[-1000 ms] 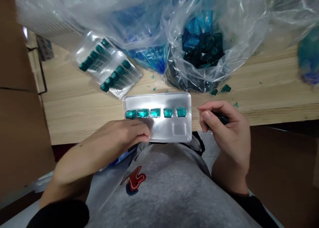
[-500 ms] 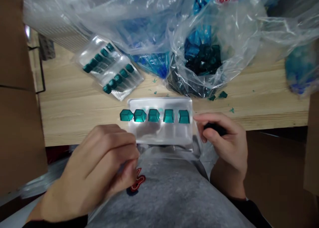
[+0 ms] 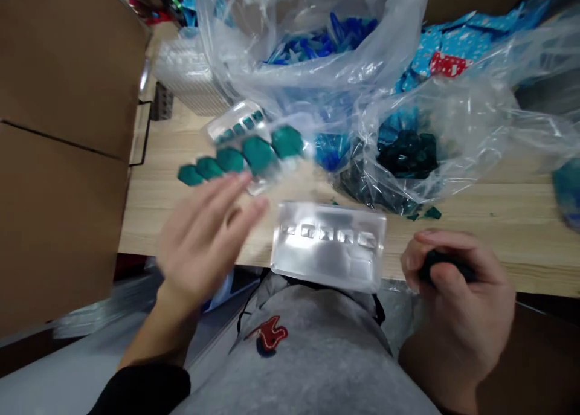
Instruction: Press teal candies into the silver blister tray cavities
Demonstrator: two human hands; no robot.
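Note:
My left hand (image 3: 203, 234) is raised over the wooden table (image 3: 498, 209), with its fingertips and thumb pinching the edge of a clear blister tray (image 3: 240, 155). That tray carries a row of five teal gem-shaped pieces and is blurred by motion. An empty clear tray (image 3: 328, 252) with a row of small pockets lies at the table's near edge, between my hands. My right hand (image 3: 457, 306) is closed to the right of it, around a small dark piece (image 3: 441, 261).
Another filled tray (image 3: 238, 122) lies further back. A clear bag of dark teal pieces (image 3: 408, 152) and a bag of blue pieces (image 3: 317, 46) stand behind. Stacked clear trays (image 3: 190, 83) sit at back left. A cardboard box (image 3: 58, 101) lines the left side.
My left hand has lifted the tray with five teal pieces off the near edge and carried it up and to the left, leaving an empty tray underneath. My right hand moved slightly right.

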